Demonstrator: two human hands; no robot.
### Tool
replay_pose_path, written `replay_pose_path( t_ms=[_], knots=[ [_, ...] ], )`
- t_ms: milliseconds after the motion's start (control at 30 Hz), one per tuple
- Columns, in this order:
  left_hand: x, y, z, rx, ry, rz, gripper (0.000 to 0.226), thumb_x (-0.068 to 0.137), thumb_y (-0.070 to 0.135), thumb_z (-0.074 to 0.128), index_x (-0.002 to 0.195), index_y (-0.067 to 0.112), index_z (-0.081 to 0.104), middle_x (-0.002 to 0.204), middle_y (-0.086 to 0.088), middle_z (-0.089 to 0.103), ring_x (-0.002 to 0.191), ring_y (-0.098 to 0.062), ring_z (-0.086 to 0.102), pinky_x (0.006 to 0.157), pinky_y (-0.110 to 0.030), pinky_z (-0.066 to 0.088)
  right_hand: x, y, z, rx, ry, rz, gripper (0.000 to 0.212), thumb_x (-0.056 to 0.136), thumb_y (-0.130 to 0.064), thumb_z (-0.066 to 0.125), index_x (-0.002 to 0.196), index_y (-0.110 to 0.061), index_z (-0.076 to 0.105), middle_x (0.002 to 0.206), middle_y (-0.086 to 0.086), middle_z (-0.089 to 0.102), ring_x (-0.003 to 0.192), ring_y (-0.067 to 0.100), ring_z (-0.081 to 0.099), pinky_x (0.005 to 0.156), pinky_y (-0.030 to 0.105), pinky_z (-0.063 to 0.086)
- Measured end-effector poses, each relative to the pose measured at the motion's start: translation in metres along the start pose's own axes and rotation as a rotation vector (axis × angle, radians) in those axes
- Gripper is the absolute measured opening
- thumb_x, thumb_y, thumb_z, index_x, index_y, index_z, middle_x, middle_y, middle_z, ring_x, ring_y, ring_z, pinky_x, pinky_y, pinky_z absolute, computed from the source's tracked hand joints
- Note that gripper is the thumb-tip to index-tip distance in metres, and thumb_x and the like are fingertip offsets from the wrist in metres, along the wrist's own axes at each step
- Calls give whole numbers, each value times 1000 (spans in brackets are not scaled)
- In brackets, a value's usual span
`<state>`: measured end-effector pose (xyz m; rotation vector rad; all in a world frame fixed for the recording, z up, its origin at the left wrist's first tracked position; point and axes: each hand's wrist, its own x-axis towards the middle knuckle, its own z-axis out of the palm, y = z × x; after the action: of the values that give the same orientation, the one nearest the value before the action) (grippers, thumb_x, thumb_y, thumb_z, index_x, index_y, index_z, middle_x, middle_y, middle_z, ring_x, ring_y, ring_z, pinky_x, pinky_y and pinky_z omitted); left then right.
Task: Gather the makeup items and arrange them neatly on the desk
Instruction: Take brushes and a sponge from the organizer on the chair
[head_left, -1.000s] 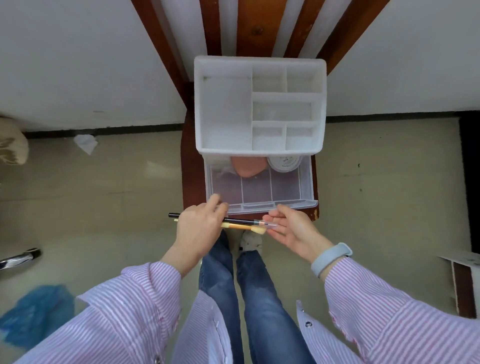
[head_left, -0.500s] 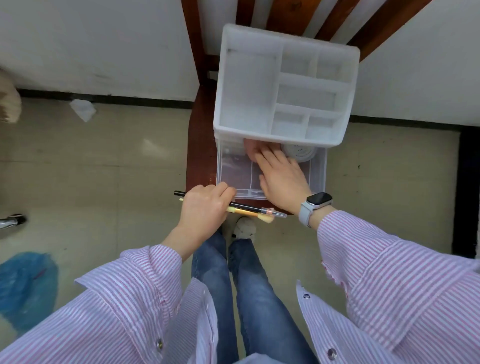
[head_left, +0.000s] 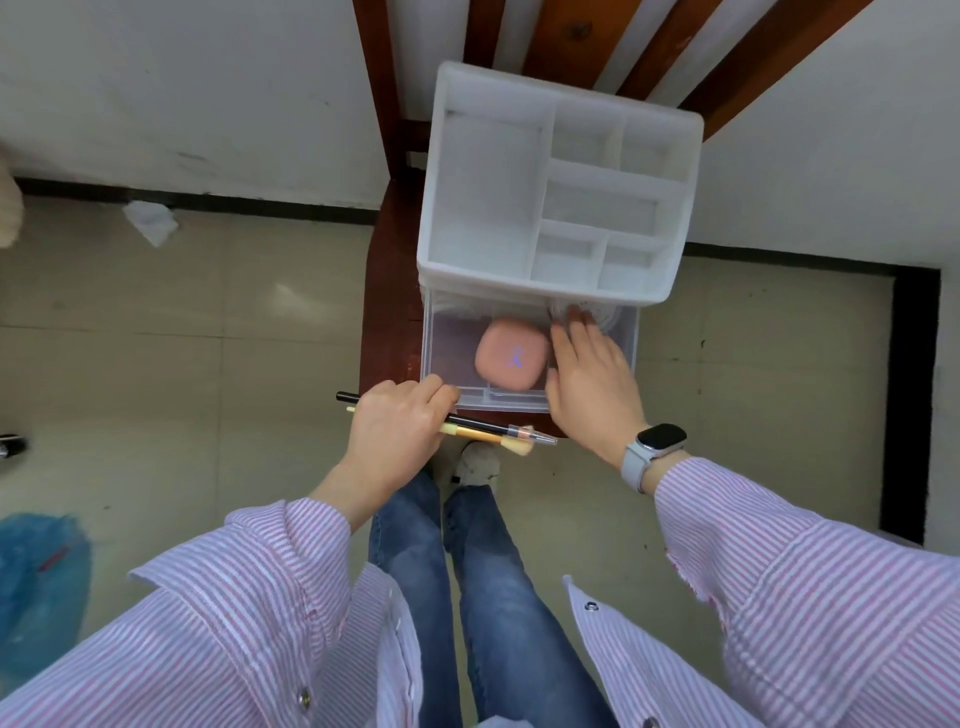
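Here the left hand (head_left: 397, 428) grips a black pencil (head_left: 475, 422) and a yellow-handled brush (head_left: 485, 439) together, both lying crosswise just in front of the clear drawer (head_left: 527, 402). The drawer stands pulled out from the white organizer (head_left: 558, 179), which sits on a wooden chair (head_left: 389, 291). The right hand (head_left: 589, 382) reaches into the drawer's right side, fingers extended and loosely spread, beside a pink compact (head_left: 511, 361) lying flat in it; whether the fingertips touch anything cannot be told.

A wooden chair (head_left: 387, 291), crumpled paper (head_left: 150, 222) and perhaps a blue bag (head_left: 36, 561).
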<state>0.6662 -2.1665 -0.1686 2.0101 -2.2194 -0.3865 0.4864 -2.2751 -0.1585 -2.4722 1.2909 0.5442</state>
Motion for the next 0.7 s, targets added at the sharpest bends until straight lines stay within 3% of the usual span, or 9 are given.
replay_pose_path(
  t_ms=[100, 200, 267, 367, 467, 533, 633, 700],
  knots=[
    [0, 1, 1, 2, -11, -7, 31, 46, -3, 80, 70, 12, 67, 58, -1, 58, 42, -19, 52, 37, -26, 36, -8, 2, 7, -28, -32, -28, 47, 90, -15, 41, 137, -4, 37, 148, 19, 27, 139, 30, 23, 111, 42, 20],
    [0, 1, 1, 11, -19, -8, 31, 46, -2, 81, 70, 12, 67, 58, -1, 58, 42, -19, 52, 37, -26, 36, -17, 3, 8, 31, 45, -50, 36, 84, -9, 52, 119, -4, 57, 131, 17, 52, 119, 32, 49, 93, 41, 38],
    [-1, 1, 1, 17, -29, -10, 31, 45, -2, 82, 69, 12, 67, 58, -1, 58, 42, -19, 52, 38, -26, 35, -18, 5, 5, 58, 112, -84, 30, 81, -8, 57, 110, -5, 62, 115, 14, 61, 106, 32, 56, 84, 40, 42],
    [-2, 2, 1, 20, -40, -15, 32, 42, -2, 82, 67, 12, 66, 56, -1, 56, 41, -20, 51, 37, -25, 34, -7, 6, 3, 21, 128, -161, 37, 82, -17, 60, 118, -6, 57, 125, 12, 57, 115, 30, 51, 88, 41, 39],
    [-1, 1, 1, 17, -36, -14, 32, 42, -2, 82, 67, 11, 66, 56, -2, 56, 40, -20, 51, 37, -25, 34, 10, -4, 6, -52, 14, -196, 60, 87, -38, 54, 137, -8, 37, 138, 7, 46, 123, 26, 39, 91, 39, 30],
    [0, 1, 0, 10, -27, -9, 31, 42, -2, 81, 66, 11, 66, 56, -2, 56, 40, -20, 51, 37, -24, 34, 19, -13, 9, -81, -7, -158, 74, 85, -49, 53, 141, -9, 27, 136, 7, 45, 120, 26, 37, 89, 38, 28],
    [0, 2, 0, 10, -26, 5, 31, 41, -4, 80, 64, 11, 66, 54, -2, 55, 39, -20, 50, 37, -23, 34, 24, -20, 11, -92, 27, -104, 77, 80, -45, 62, 138, -7, 30, 128, 11, 46, 113, 29, 39, 89, 38, 29],
    [-1, 2, 1, 20, -26, 11, 32, 40, -4, 80, 63, 12, 65, 53, -1, 54, 38, -19, 48, 37, -23, 33, 25, -21, 9, -60, 63, -93, 67, 78, -40, 65, 131, -8, 39, 121, 11, 47, 108, 28, 41, 88, 37, 31]
  ],
)
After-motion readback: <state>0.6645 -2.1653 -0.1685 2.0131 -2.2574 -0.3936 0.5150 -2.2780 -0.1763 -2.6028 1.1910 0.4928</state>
